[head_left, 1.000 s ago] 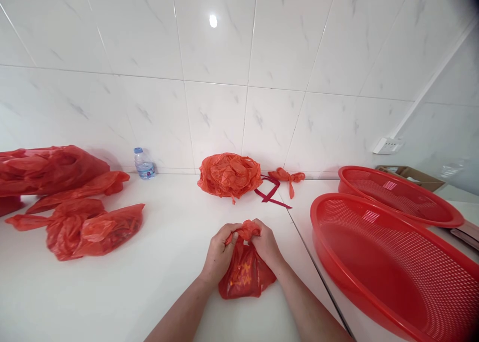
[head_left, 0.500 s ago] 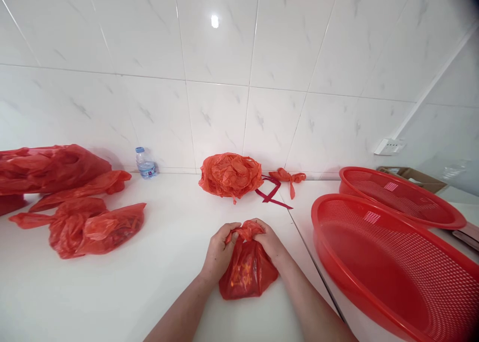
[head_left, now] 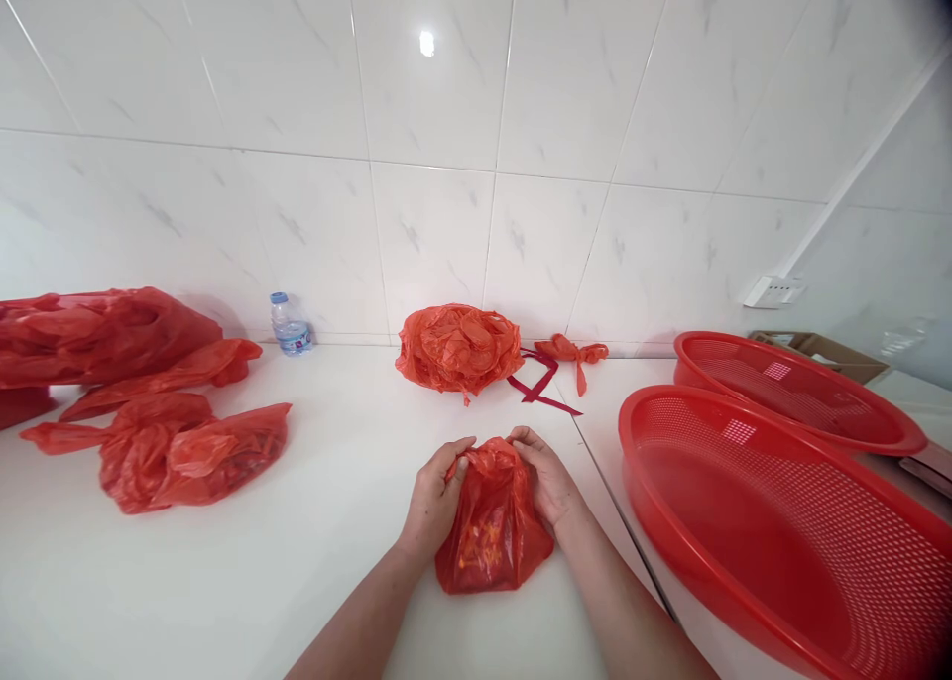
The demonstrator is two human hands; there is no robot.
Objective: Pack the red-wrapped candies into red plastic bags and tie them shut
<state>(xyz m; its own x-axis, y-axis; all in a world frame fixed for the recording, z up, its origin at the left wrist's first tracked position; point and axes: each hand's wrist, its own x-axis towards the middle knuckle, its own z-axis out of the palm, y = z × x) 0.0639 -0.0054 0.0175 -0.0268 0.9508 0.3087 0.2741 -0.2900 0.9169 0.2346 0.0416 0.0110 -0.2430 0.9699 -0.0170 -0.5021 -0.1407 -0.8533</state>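
A red plastic bag (head_left: 495,536) stands on the white tabletop right in front of me, with yellow print showing through its thin film. My left hand (head_left: 435,497) pinches the bag's upper left edge between thumb and fingers. At the upper right edge, my right hand (head_left: 548,480) has its bent fingers on the bag's gathered top, its thumb partly hidden behind the film. The bag's mouth is bunched between both hands. What lies inside cannot be made out.
A crumpled heap of red bags (head_left: 459,348) sits by the wall, beside a dark red ribbon (head_left: 541,383) and a knotted red bag (head_left: 572,349). Filled red bags (head_left: 185,452) and a water bottle (head_left: 290,328) are to the left. Red plastic baskets (head_left: 744,521) occupy the right.
My right hand has shifted slightly outward and its fingers have loosened from the twisted top. The bag's top has spread wider and closed the gap beneath it. My left hand stays nearly still.
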